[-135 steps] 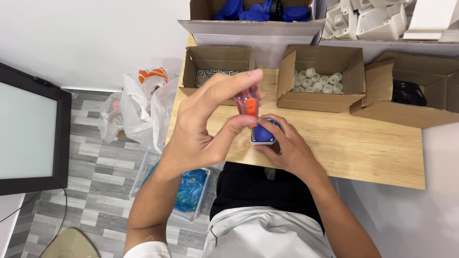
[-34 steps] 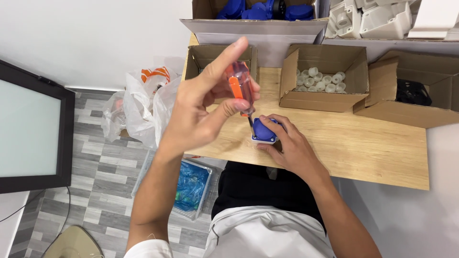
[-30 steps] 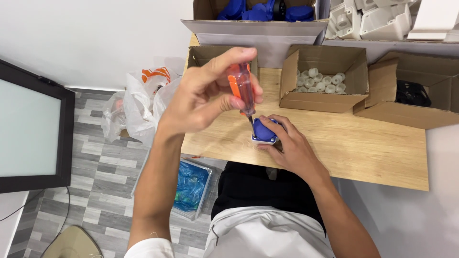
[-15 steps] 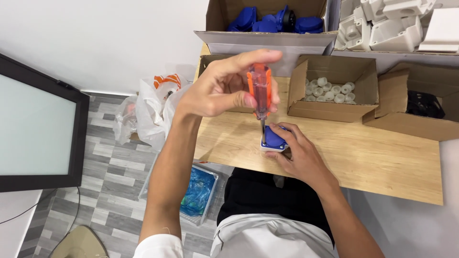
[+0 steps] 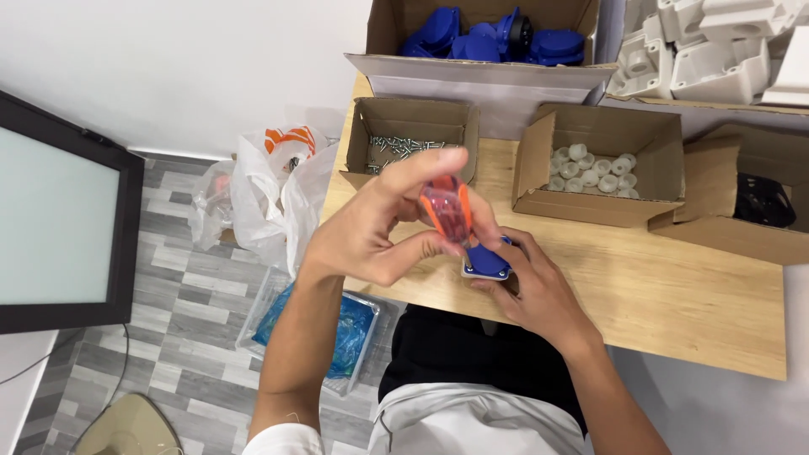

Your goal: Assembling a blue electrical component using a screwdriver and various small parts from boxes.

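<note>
Orange screwdriver (image 5: 447,211) gripped by left hand (image 5: 379,232) – right hand (image 5: 531,286) clasps blue part (image 5: 487,261)

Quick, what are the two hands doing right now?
Left hand: closed around the orange-handled screwdriver, held upright.
Right hand: closed on the blue plastic part, holding it on the wooden table.

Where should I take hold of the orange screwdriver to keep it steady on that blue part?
Probably grip the orange screwdriver by its thick handle, from the left, as the left hand does: fingers wrap it near the top. It stands nearly upright with its tip down on the blue part, which the right hand pins to the wooden table, so that side is taken.
</note>
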